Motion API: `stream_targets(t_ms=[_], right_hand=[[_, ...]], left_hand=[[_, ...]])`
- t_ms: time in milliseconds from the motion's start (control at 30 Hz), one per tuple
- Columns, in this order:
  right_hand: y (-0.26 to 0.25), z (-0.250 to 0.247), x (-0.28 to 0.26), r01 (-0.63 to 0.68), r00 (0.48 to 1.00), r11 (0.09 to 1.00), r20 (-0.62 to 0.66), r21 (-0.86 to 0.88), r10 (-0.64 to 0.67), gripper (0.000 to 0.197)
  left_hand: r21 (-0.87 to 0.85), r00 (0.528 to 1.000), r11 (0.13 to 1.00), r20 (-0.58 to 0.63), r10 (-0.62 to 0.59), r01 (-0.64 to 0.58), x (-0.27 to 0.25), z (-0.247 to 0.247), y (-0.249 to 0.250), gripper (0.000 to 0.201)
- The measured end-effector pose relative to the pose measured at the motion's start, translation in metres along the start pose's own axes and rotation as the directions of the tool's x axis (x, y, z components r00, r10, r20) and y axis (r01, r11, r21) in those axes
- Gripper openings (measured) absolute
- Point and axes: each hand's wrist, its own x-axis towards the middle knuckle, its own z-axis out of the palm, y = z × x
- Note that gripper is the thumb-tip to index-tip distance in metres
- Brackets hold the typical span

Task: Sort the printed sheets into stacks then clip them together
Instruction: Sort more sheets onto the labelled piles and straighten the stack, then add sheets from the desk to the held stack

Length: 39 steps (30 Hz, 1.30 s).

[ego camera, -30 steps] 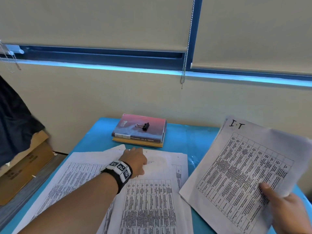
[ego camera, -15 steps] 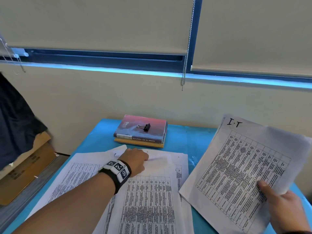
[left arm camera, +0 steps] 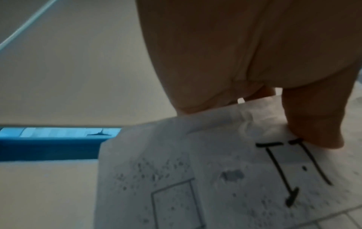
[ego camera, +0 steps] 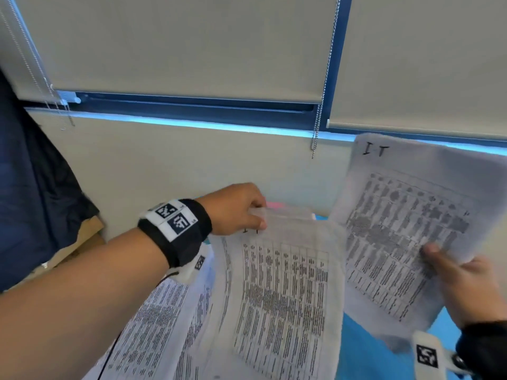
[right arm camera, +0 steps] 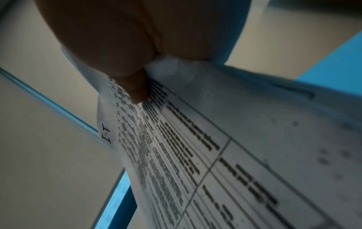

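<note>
My left hand (ego camera: 236, 209) pinches the top edge of a printed sheet (ego camera: 285, 292) marked "I·T" and holds that edge up off the table; the left wrist view shows the thumb (left arm camera: 313, 124) pressed on this sheet (left arm camera: 215, 178) beside the handwritten letters. My right hand (ego camera: 466, 286) grips the lower right part of a bundle of printed sheets (ego camera: 406, 231), also marked "I·T", held up at the right. In the right wrist view the thumb (right arm camera: 135, 86) lies on the bundle (right arm camera: 215, 147). More printed sheets (ego camera: 153, 330) lie under my left forearm.
The blue table (ego camera: 378, 360) shows between the papers at the lower right. The lifted sheet hides most of the books at the table's back; only a pink edge (ego camera: 274, 205) shows. A wall with window blinds (ego camera: 192, 45) stands behind. Dark cloth (ego camera: 33, 187) and cardboard (ego camera: 82, 239) are at the left.
My left hand has gone from resting on the sheets on the table to pinching the top sheet's upper edge and lifting it. My right hand has raised its bundle higher.
</note>
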Motion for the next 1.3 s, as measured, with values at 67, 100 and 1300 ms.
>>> stream_targets(t_ms=[67, 100, 1300], right_hand=[[-0.015, 0.013, -0.002, 0.021, 0.987, 0.999, 0.162, -0.048, -0.013, 0.021], [-0.023, 0.021, -0.005, 0.039, 0.974, 0.998, 0.226, -0.049, -0.027, 0.022], [0.003, 0.104, -0.067, -0.078, 0.853, 0.988, 0.522, 0.134, -0.003, 0.069]], left_hand=[[-0.005, 0.995, 0.997, -0.072, 0.071, -0.072, -0.005, -0.02, 0.017, 0.015], [-0.003, 0.989, 0.995, -0.11, 0.102, -0.103, -0.008, -0.03, 0.026, 0.011], [-0.644, 0.703, 0.725, -0.633, -0.325, -0.245, -0.074, 0.007, -0.032, 0.076]])
